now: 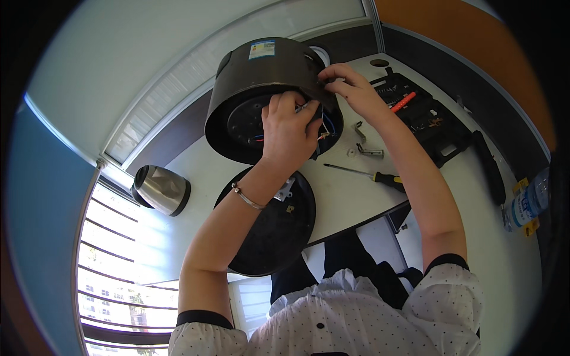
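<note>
A dark round appliance housing (267, 70), like a rice cooker body, lies on its side with its open underside facing me. Inside it are a dark metal base, a blue wire and other thin wires. My left hand (288, 127) reaches into the opening with its fingers closed near the wires; what they pinch is hidden. At the right rim, my right hand (350, 89) has thumb and fingers curled against the housing's edge. A black round cover (273, 237) lies below my left forearm, with a metal bracket (285, 190) and a small brass-coloured piece (290, 209) on it.
A screwdriver (362, 172) and small metal brackets (371, 152) lie right of the housing. Farther right are an open black tool case (436, 127) with a red-handled tool (404, 102) and a water bottle (530, 202). A steel kettle (163, 190) lies at left.
</note>
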The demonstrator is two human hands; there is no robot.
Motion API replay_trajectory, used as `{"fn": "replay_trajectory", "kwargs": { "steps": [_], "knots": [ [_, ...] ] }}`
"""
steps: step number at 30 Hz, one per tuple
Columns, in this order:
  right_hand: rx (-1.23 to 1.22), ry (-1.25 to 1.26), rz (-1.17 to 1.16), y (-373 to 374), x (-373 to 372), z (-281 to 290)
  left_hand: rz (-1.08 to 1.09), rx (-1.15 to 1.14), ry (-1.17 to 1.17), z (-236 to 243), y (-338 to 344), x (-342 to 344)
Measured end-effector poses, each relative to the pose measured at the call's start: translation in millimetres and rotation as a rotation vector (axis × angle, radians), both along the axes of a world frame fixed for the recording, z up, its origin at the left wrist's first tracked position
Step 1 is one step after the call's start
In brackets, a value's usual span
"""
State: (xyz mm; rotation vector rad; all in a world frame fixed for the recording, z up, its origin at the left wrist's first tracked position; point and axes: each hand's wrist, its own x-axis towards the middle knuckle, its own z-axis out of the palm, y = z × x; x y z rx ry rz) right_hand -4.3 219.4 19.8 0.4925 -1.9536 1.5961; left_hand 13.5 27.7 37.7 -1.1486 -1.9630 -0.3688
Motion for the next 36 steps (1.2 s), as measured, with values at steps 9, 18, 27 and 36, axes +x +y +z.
{"fn": "replay_trajectory", "kwargs": {
  "steps": [9, 18, 27, 36],
  "knots": [
    [0.332, 0.093, 0.014, 6.0, 24.6, 8.4, -0.028, -0.03, -0.013, -0.8, -6.0, -4.7],
    [0.31, 0.262, -0.175, -7.0, 0.6, -8.2, -0.062, -0.015, -0.101, 0.6, -8.2, -6.0],
    [0.305, 0.177, -0.238, -14.6, 8.2, -4.4, -0.131, 0.06, -0.137, 3.7, -22.9, -5.6],
    [0.258, 0.054, -0.249, -18.3, 14.2, 1.9, -0.016, 0.213, -0.188, -1.3, -58.2, -5.0]
  ]
}}
